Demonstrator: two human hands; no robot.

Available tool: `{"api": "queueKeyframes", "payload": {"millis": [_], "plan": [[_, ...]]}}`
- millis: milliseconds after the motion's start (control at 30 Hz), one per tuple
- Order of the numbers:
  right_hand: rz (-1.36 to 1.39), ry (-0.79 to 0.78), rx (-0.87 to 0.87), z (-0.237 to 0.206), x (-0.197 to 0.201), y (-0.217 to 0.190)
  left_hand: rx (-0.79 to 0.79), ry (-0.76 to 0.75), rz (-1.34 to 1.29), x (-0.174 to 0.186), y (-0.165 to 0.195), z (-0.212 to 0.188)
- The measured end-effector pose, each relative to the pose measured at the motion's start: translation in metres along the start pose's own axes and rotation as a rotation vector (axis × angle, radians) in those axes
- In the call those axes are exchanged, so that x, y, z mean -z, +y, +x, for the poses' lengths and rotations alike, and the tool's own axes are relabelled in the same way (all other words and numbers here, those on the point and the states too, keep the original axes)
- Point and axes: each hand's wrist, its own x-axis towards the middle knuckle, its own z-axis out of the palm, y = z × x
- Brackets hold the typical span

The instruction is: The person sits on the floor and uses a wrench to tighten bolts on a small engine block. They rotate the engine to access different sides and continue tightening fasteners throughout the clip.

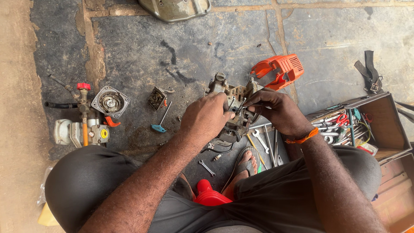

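- Hands first: my left hand (207, 115) is wrapped around the near-left side of the greasy grey metal engine block (235, 110), fingers closed on it. My right hand (276, 110) is pinched narrow on a thin metal tool (239, 105) whose tip goes into the top of the block.
- Engine block sits in the middle of the scene, held just above the dark stone floor (181, 51), between my knees and slightly far of my sandalled foot (245, 166).
- Handling, as I judge it: the block looks like dense cast metal, heavy for its size and stiff, and its oily film could make it slippery. The solid body is the safe place to hold; the small fittings and the thin black hose (224, 149) hanging under it look easier to bend or snag.
- Far right of the block lies an orange plastic vented cover (282, 69), probably light and a bit flexible.
- Left on the floor: a blue-handled T-shaped key (160, 123), a round grey metal housing (110, 101), and a pump assembly with a red knob (82, 116).
- Right, an open brown toolbox full of tools (384, 125); loose steel spanners (261, 140) lie near my foot.
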Motion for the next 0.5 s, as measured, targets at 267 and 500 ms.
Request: {"api": "queueKeyframes", "payload": {"millis": [267, 500], "plan": [[-0.152, 0.04, 0.046, -0.001, -0.002, -0.014, -0.015, 0.019, 0.006, -0.002, -0.002, 0.001], [-0.199, 0.038, 0.068, -0.001, -0.001, -0.017, -0.011, 0.016, 0.009, -0.003, 0.0, 0.001]]}}
